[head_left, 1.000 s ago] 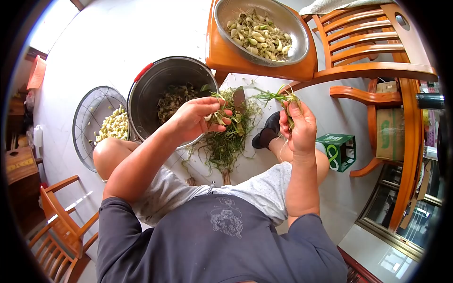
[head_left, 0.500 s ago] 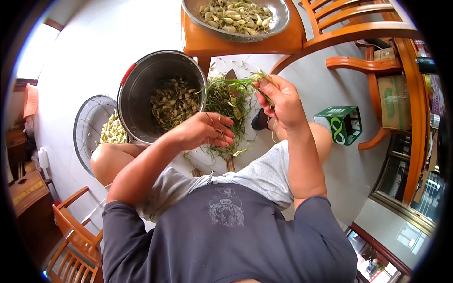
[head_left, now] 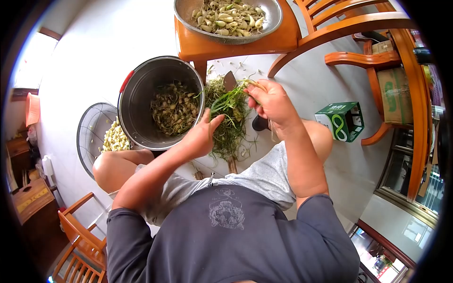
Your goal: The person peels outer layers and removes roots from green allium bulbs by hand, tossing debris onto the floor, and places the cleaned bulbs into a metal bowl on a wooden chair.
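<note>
My right hand (head_left: pixel 270 103) is closed around a bunch of green onions (head_left: pixel 231 98), whose leaves trail left from my fingers. Close to those leaf ends is my left hand (head_left: pixel 201 134), thumb and forefinger apart and its other fingers partly hidden. Below both hands a heap of cut greens (head_left: pixel 227 134) lies on the floor, a wide rusty blade (head_left: pixel 230 81) standing up out of it. At the left, a dark metal bucket (head_left: pixel 137 99) holds small bulbs with roots and stems (head_left: pixel 174 108).
A metal colander (head_left: pixel 229 37) of pale bulbs rests on a wooden chair (head_left: pixel 283 35) ahead. Left of the bucket, a wire-mesh basket (head_left: pixel 89 137) holds trimmed white bulbs (head_left: pixel 115 137). At the right, a green box (head_left: pixel 337 120) stands on the floor.
My left hand has turned and its fingers have shifted toward the bucket side of the greens. My right hand has lowered slightly, still gripping the onions. The view has shifted a little.
</note>
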A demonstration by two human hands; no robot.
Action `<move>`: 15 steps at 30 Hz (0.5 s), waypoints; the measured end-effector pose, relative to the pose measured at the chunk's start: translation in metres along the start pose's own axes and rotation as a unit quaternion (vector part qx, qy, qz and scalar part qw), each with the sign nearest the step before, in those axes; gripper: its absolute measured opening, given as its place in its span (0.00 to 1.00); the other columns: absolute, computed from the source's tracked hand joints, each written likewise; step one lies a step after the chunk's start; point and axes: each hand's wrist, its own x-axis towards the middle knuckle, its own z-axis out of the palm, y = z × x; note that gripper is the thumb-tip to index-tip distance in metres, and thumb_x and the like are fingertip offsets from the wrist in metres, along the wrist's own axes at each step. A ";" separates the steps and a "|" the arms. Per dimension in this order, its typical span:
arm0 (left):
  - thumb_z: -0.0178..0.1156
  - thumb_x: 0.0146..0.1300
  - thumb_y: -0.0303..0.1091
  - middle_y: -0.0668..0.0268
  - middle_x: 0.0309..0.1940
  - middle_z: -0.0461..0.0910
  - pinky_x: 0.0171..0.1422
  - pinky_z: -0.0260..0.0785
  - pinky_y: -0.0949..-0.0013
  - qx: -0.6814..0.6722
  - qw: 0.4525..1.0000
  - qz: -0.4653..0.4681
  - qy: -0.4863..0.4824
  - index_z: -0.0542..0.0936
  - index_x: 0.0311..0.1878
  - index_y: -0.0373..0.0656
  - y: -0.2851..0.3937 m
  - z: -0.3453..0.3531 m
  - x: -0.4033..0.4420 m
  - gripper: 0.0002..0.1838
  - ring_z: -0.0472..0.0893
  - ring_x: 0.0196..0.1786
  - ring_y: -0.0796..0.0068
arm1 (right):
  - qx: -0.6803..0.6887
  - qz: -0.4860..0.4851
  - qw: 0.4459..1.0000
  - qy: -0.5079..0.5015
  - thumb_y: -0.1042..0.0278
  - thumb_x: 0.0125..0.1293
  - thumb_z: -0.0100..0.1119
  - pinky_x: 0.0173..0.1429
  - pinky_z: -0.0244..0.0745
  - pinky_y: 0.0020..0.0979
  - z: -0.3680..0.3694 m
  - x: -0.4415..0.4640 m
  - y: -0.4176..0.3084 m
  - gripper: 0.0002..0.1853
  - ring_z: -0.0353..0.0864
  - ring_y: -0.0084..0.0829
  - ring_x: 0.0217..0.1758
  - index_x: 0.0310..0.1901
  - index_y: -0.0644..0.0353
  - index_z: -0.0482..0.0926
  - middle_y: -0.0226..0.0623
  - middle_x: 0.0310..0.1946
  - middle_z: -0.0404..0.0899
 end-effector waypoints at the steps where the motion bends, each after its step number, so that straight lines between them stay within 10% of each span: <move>1: 0.47 0.55 0.17 0.28 0.67 0.49 0.66 0.65 0.55 0.132 0.988 0.024 0.080 0.62 0.70 0.45 -0.002 0.014 0.002 0.35 0.68 0.64 0.37 | -0.062 -0.014 0.997 0.034 0.60 0.70 0.53 0.18 0.59 0.18 0.001 0.004 0.003 0.13 0.65 0.14 0.17 0.40 0.63 0.77 0.29 0.21 0.75; 4: 0.48 0.57 0.18 0.29 0.66 0.54 0.59 0.72 0.57 0.150 0.986 0.066 -0.030 0.63 0.69 0.43 0.019 0.017 -0.003 0.33 0.70 0.63 0.41 | 0.065 0.020 0.998 -0.002 0.62 0.70 0.53 0.17 0.58 0.18 -0.002 0.002 -0.008 0.12 0.66 0.15 0.16 0.39 0.64 0.76 0.30 0.21 0.75; 7: 0.49 0.60 0.18 0.32 0.65 0.58 0.55 0.76 0.58 -0.264 0.963 -0.042 -0.046 0.62 0.69 0.39 0.002 0.008 0.019 0.31 0.74 0.61 0.46 | 0.128 0.028 0.991 -0.020 0.62 0.71 0.52 0.18 0.59 0.18 -0.005 -0.001 -0.010 0.12 0.67 0.16 0.18 0.41 0.65 0.75 0.33 0.23 0.75; 8: 0.48 0.61 0.17 0.38 0.60 0.66 0.54 0.78 0.59 -0.529 0.832 -0.168 -0.026 0.62 0.66 0.31 0.001 0.002 0.024 0.27 0.76 0.58 0.51 | 0.154 0.025 0.987 -0.028 0.62 0.71 0.52 0.18 0.60 0.19 -0.006 0.000 -0.009 0.12 0.67 0.16 0.19 0.41 0.65 0.75 0.33 0.23 0.75; 11: 0.45 0.64 0.16 0.44 0.53 0.71 0.57 0.76 0.55 -0.740 0.658 -0.136 0.018 0.66 0.57 0.27 -0.015 -0.001 0.026 0.17 0.76 0.56 0.49 | 0.205 0.021 0.977 -0.046 0.63 0.71 0.52 0.21 0.63 0.20 -0.010 0.001 -0.007 0.11 0.70 0.18 0.21 0.41 0.64 0.74 0.34 0.24 0.75; 15: 0.45 0.65 0.17 0.45 0.53 0.71 0.64 0.70 0.50 -0.828 0.554 -0.076 0.047 0.67 0.56 0.28 -0.004 -0.008 0.020 0.16 0.74 0.59 0.47 | 0.183 0.038 0.980 -0.067 0.65 0.71 0.51 0.23 0.69 0.22 0.000 0.000 0.002 0.10 0.72 0.21 0.23 0.41 0.64 0.74 0.35 0.25 0.75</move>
